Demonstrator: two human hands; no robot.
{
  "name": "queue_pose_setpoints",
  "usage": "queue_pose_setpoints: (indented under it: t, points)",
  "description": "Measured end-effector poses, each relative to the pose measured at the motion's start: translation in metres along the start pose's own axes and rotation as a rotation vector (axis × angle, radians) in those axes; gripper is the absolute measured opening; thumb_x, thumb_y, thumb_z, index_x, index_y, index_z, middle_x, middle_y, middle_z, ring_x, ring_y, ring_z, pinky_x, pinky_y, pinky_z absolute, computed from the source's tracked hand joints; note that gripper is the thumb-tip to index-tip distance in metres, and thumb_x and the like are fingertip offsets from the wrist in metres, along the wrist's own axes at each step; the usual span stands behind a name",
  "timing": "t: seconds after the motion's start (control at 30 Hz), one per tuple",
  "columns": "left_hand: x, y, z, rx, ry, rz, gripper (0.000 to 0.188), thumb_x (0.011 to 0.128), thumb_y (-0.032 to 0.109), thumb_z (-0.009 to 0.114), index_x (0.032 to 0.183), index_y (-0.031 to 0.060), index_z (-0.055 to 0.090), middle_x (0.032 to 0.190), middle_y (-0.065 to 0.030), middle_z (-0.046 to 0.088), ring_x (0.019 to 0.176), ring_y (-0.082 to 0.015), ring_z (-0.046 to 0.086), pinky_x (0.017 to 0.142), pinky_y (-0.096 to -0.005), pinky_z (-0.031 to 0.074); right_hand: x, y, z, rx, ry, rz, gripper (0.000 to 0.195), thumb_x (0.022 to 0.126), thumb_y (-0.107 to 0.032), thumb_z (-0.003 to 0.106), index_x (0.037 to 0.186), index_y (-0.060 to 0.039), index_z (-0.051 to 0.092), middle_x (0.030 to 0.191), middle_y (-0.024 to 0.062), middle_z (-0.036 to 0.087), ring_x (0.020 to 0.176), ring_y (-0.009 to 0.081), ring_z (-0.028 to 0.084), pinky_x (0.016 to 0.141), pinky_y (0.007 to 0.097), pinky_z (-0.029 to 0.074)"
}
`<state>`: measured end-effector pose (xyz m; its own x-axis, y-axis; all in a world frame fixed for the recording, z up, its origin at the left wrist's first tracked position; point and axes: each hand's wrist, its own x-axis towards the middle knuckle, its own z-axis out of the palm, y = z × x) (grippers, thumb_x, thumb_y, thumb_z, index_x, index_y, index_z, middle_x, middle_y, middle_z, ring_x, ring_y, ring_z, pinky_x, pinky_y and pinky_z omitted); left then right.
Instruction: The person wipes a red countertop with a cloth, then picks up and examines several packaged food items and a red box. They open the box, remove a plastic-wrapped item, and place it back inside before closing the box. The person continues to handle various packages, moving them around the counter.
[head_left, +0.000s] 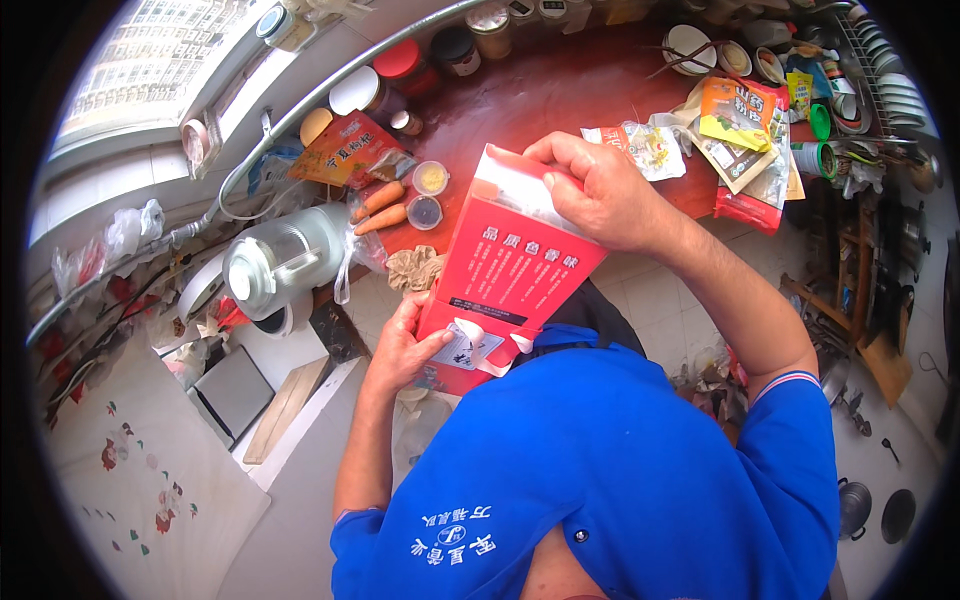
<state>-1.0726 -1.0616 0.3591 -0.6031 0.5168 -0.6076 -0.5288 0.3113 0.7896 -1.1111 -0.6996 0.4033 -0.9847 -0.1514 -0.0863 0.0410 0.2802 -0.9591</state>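
Observation:
A red cardboard box (517, 259) with white printing is tilted in front of my chest, its far end open and pale inside. My left hand (409, 341) grips its lower left side, near a white ribbon (474, 341) and a light label. At the open end, my right hand (604, 191) holds the upper right edge, thumb over the rim and some fingertips hidden. Something clear or pale shows inside the opening, too unclear to name. Left of the box lie two carrots (381, 220), two small round containers (430, 177) and crumpled brown paper (415, 268).
The red tabletop (555, 82) carries lidded jars (405, 64) along its far edge. A glass jug (285, 259) stands at the left. Food packets (739, 112) are piled at the right, by bowls (688, 50) and a dish rack (896, 94). A metal rail (240, 161) runs beside the window.

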Motion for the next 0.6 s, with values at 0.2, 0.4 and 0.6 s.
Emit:
queue_pose_setpoints:
  t: [0.2, 0.4, 0.6]
  points:
    - [-0.003, 0.021, 0.004, 0.213, -0.009, -0.014, 0.05, 0.089, 0.014, 0.078, 0.132, 0.0029, 0.055, 0.124, -0.0066, 0.065, 0.116, -0.0164, 0.061, 0.103, -0.035, 0.048, -0.018, -0.026, 0.006, 0.343, -0.126, 0.149, 0.033, 0.099, 0.001, 0.045, 0.131, -0.0012, 0.05, 0.1, 0.004, 0.063, 0.091, 0.0061, 0.06, 0.081, 0.0256, 0.05]
    - [-0.011, 0.009, 0.008, 0.199, 0.019, 0.066, 0.05, 0.086, 0.001, 0.078, 0.131, 0.0034, 0.056, 0.12, -0.0063, 0.065, 0.112, -0.0138, 0.062, 0.097, -0.0331, 0.052, -0.031, -0.037, 0.006, 0.259, -0.151, -0.163, 0.027, 0.09, 0.011, 0.045, 0.108, -0.0013, 0.061, 0.094, 0.0058, 0.063, 0.084, 0.0152, 0.062, 0.076, 0.0295, 0.05]
    - [-0.019, -0.005, 0.019, 0.052, 0.075, 0.082, 0.05, 0.085, -0.007, 0.075, 0.13, 0.0037, 0.055, 0.118, -0.005, 0.065, 0.111, -0.0128, 0.062, 0.098, -0.0313, 0.051, -0.037, -0.037, 0.003, 0.158, -0.158, -0.255, 0.024, 0.081, 0.012, 0.053, 0.099, 0.0009, 0.065, 0.093, 0.0111, 0.066, 0.086, 0.0248, 0.065, 0.076, 0.0356, 0.053]
